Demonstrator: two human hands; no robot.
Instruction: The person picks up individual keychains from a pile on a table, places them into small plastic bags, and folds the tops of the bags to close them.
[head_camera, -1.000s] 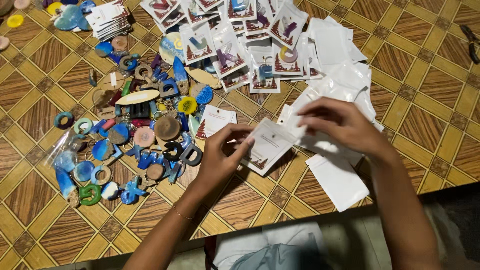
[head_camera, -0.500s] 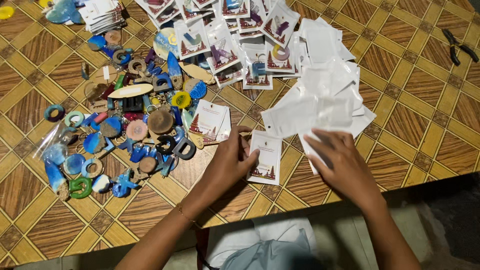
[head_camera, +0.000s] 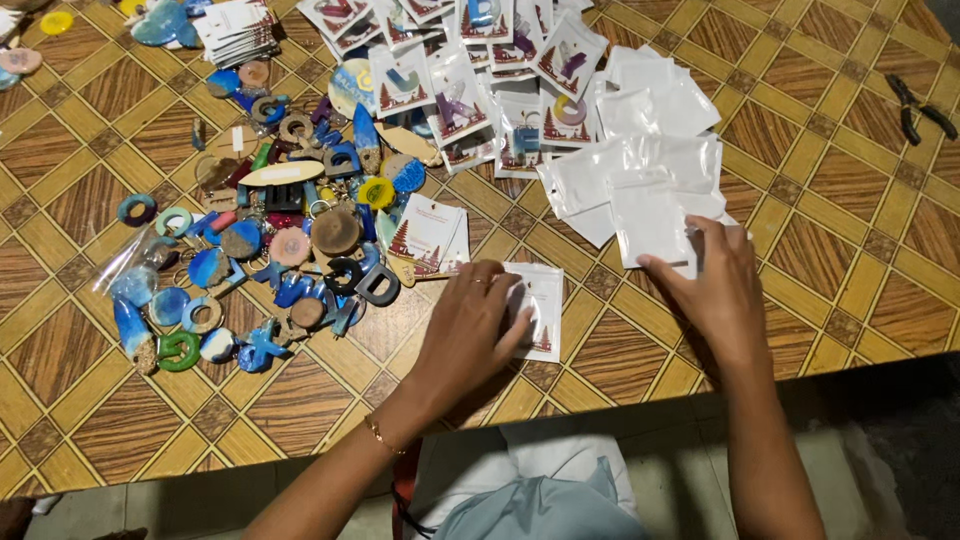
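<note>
two hands: both are down on the patterned table (head_camera: 820, 250), each one busy with its own thing.
left hand: the left hand (head_camera: 470, 330) lies flat with fingers together, pressing on a packed card (head_camera: 540, 310) in a clear bag.
right hand: the right hand (head_camera: 715, 290) has its fingers stretched out, tips on the edge of an empty plastic bag (head_camera: 650, 220). it touches the bag but does not pinch it yet, as far as i can tell.
where the card is: on the table right in front of the person, half under the left hand.
bag pile: the heap of empty bags (head_camera: 640, 160) lies just behind the right hand, many bags on top of each other.
how to do it well: i think it is best to slide just one bag off with the fingertips, so two do not stick together.
keep it neat: hold the packed card flat and still while the other hand pulls.
close by: a pile of colourful keychains (head_camera: 260, 250) lies to the left, printed cards (head_camera: 430, 235) are beside it, and more packed cards (head_camera: 470, 70) lie at the far side.
</note>
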